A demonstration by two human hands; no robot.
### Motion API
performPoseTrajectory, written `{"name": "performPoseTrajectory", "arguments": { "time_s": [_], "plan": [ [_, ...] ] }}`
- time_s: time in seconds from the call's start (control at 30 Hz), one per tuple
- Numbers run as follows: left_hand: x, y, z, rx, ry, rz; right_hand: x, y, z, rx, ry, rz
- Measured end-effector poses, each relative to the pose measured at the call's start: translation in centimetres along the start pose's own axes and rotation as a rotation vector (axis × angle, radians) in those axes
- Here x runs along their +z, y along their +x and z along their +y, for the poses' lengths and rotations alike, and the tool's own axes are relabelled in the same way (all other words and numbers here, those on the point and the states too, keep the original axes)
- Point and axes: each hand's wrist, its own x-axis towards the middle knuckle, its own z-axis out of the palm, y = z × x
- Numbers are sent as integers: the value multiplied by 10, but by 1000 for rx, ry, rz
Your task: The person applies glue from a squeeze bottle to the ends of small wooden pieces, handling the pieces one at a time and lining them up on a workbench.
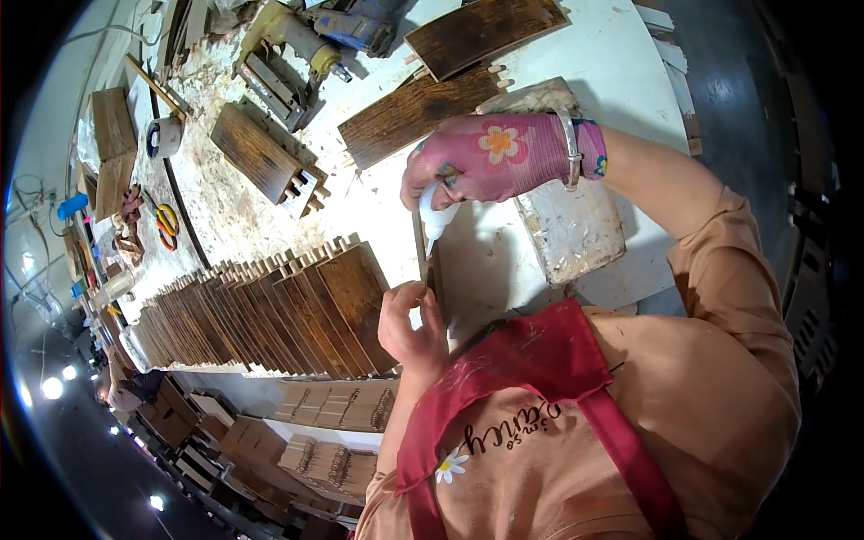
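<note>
My right hand [495, 162], in a pink flowered glove, is wrapped round a white squeeze bottle [437, 216]. Its thin nozzle points down toward the narrow edge of a dark wooden board [436, 281]; whether they touch is hard to tell. The bare fingers of my left hand [414, 328] pinch the near end of this board, which stands on edge. Just left of it, a long row of brown boards [261, 310] stands side by side, with pale dowels sticking out along their far ends.
A worn, stained block [571, 234] lies under my right wrist. Loose doweled boards [486, 36] lie at the back, near a nail gun [292, 40]. Farther left are another board [256, 153], a tape roll [164, 138] and scissors [166, 227]. Cardboard stacks [333, 463] stand below the table.
</note>
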Motion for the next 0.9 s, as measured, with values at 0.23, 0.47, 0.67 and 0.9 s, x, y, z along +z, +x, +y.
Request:
{"name": "performPoseTrajectory", "arguments": {
  "time_s": [0.23, 0.47, 0.67, 0.9],
  "plan": [
    [1, 1, -2, 32, -14, 18, -1, 2, -5, -191, -229, 48],
    [1, 1, -4, 21, -31, 21, -2, 15, -13, -242, -340, -23],
    [0, 2, -4, 36, -28, -9, -4, 17, -21, -312, -390, -55],
    [0, 7, -7, 42, -13, -4, -5, 22, -8, -307, -364, -63]
  ]
}}
